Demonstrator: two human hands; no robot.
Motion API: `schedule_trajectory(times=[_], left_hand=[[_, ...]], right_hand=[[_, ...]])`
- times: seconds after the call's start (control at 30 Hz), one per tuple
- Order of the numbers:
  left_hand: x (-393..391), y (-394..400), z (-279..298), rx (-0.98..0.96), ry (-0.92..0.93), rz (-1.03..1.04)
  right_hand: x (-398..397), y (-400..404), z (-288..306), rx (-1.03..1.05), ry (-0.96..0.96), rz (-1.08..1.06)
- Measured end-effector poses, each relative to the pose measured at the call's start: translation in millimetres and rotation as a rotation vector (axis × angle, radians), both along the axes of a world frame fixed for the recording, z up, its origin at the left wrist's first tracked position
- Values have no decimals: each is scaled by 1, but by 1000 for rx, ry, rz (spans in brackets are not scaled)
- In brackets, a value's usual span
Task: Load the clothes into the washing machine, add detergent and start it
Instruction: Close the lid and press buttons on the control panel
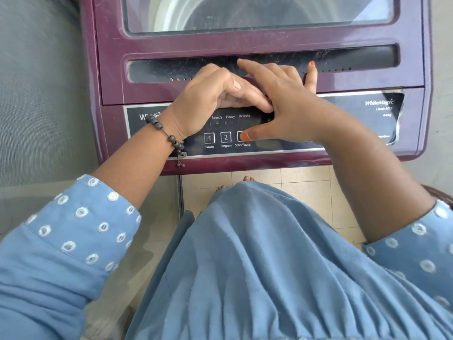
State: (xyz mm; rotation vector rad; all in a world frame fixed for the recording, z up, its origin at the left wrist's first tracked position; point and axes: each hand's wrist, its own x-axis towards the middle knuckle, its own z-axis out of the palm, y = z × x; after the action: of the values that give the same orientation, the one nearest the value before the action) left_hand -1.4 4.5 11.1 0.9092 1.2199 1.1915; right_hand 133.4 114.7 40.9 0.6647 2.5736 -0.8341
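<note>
Pressing the Start/Pause button (241,136), right hand (289,106) thumb points left along the control panel (355,119)

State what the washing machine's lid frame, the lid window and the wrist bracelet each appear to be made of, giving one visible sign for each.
Lid frame: glossy maroon plastic, probably; moulded rounded edges, soft sheen.
Lid window: clear glass or plastic, cannot tell which; the pale drum shows through, with reflections.
Bracelet: dark, dull round beads on a cord, perhaps wood or stone; a small ring-shaped charm hangs from it.

On the control panel (289,146): "Speedy", "Heavy", "Delicate"; buttons "1 Power", "2 Program", "Start/Pause". At right, "WhiteMagic", perhaps "Classic" beneath.
</note>
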Motion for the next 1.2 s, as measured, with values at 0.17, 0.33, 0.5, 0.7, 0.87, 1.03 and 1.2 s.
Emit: schedule_trajectory(times=[0.17, 0.33, 0.5, 0.7, 0.87, 1.03, 1.2], left_hand=[[1, 0, 0, -5, 8, 1], [0, 1, 0, -12, 3, 3], [0, 1, 1, -14, 9, -1], [1, 1, 0, -6, 0, 10], [1, 1, 0, -6, -3, 6], [0, 1, 1, -6, -4, 3], [0, 0, 1, -2, -22, -7]], right_hand=[[0, -1, -2, 19, 7, -16], [0, -2, -2, 22, 4, -22], [-1, -2, -3, 25, 3, -26], [-1, -4, -4, 29, 15, -38], [-2, -4, -3, 38, 7, -41], [-4, -5, -2, 57, -9, -40], [-5, -5, -2, 69, -17, -43]])
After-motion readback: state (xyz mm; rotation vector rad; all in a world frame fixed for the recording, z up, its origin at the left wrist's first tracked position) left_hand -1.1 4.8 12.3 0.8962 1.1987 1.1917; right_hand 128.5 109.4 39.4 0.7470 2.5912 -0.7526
